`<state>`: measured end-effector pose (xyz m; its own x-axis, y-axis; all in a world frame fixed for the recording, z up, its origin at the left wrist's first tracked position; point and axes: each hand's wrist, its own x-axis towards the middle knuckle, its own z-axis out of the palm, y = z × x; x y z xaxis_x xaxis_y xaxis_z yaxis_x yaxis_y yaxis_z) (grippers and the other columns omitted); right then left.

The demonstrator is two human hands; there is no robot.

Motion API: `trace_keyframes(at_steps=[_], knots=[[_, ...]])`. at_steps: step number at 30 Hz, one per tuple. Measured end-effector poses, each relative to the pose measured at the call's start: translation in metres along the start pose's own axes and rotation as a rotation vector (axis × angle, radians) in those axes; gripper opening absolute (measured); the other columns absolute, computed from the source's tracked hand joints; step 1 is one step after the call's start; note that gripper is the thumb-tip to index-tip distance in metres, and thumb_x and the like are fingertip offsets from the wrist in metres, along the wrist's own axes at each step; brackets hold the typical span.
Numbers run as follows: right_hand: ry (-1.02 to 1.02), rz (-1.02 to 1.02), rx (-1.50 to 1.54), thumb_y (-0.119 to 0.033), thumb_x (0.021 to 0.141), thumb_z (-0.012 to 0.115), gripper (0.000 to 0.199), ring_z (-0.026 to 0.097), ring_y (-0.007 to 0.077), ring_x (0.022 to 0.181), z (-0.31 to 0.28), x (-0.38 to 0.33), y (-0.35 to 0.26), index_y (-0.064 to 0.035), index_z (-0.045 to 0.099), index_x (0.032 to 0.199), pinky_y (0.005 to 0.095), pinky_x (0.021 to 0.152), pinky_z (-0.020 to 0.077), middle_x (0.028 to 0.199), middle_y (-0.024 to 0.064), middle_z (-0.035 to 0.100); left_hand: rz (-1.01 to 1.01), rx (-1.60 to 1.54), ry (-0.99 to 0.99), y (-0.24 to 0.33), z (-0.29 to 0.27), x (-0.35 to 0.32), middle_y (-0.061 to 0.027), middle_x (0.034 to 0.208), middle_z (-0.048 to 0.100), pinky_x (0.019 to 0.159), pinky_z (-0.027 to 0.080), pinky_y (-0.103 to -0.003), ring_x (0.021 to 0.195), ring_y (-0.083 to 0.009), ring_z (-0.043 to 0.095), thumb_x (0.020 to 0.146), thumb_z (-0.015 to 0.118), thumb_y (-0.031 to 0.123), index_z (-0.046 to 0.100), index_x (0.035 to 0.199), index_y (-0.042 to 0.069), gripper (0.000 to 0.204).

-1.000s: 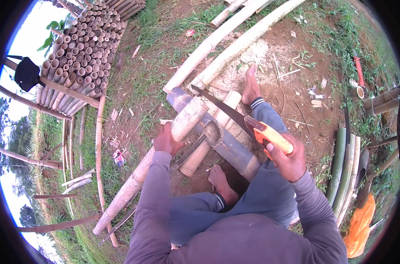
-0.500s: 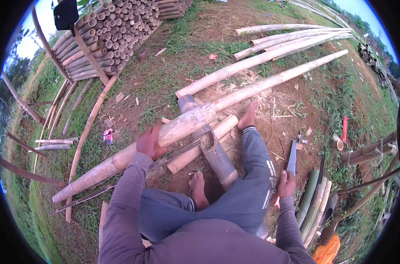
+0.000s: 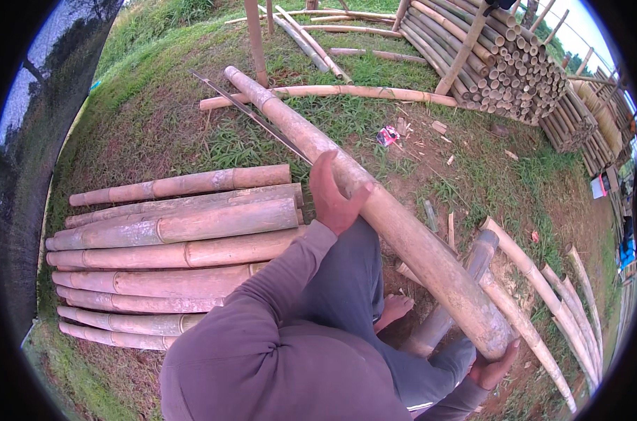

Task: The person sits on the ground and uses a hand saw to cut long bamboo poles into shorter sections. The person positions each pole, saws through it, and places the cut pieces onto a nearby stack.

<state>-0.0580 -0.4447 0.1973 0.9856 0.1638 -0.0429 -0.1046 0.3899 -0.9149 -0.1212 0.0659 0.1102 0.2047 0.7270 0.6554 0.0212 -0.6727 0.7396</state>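
Note:
A thick, pale bamboo pole runs slantwise across my lap, from the far left down to the near right. My left hand grips it around its middle, thumb spread over the near side. At the near end, my right hand cups the pole from below; some of its fingers are hidden under it. Beneath this end stands a grey bamboo support, slanting up from the ground by my foot. A long dark strip lies along the pole's far left part.
Several cut bamboo lengths lie side by side at the left. A large bamboo stack rises behind posts at the far right. Longer poles lie at the right. A small red-and-white packet rests on the grass.
My view has swung to the left. My right hand has let go of the saw and now holds the pole's near end. The thick pole is now separate from the long thinner length.

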Motion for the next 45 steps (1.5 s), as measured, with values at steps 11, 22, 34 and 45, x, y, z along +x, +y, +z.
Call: trace_keyframes(at_steps=[11, 22, 34, 45], knots=[[0.111, -0.244, -0.367, -0.048, 0.111, 0.051, 0.065, 0.061, 0.0308, 0.13, 0.026, -0.016, -0.01, 0.0063, 0.053, 0.147, 0.0461, 0.111, 0.0474, 0.137, 0.0212, 0.063, -1.141, -1.45, 0.086, -0.121, 0.04, 0.046, -0.0182, 0.127, 0.069, 0.112, 0.051, -0.057, 0.118, -0.0401, 0.066, 0.096, 0.07, 0.063, 0.058, 0.141, 0.006, 0.073], [0.317, -0.009, -0.176, -0.054, 0.104, 0.064, 0.073, 0.064, 0.0339, 0.132, -0.062, 0.13, 0.025, 0.005, 0.059, 0.145, 0.0472, 0.111, 0.0506, 0.144, 0.0205, 0.065, -0.965, -1.234, 0.229, -0.066, 0.013, 0.048, -0.0127, 0.117, 0.07, 0.102, 0.057, -0.05, 0.109, -0.0305, 0.07, 0.098, 0.078, 0.045, 0.06, 0.134, 0.007, 0.055], [-0.073, -0.132, -0.512, -0.052, 0.108, 0.064, 0.071, 0.07, 0.0264, 0.116, 0.144, 0.199, 0.098, 0.0119, 0.064, 0.14, 0.0388, 0.102, 0.055, 0.129, 0.0195, 0.072, -0.8, -1.07, 0.719, -0.132, -0.211, 0.088, -0.012, 0.126, 0.07, 0.101, 0.06, -0.049, 0.111, -0.0309, 0.071, 0.095, 0.084, 0.036, 0.059, 0.141, 0.003, 0.062], [-0.537, 0.182, -0.487, -0.037, 0.113, 0.056, 0.047, 0.075, 0.0235, 0.095, 0.375, 0.123, 0.215, 0.0076, 0.071, 0.119, 0.0399, 0.086, 0.0599, 0.109, 0.0141, 0.076, -0.402, 0.151, 0.617, -0.137, -0.343, 0.115, -0.0316, 0.162, 0.045, 0.125, 0.037, -0.049, 0.148, -0.0409, 0.049, 0.087, 0.084, 0.055, 0.042, 0.156, -0.012, 0.105]])
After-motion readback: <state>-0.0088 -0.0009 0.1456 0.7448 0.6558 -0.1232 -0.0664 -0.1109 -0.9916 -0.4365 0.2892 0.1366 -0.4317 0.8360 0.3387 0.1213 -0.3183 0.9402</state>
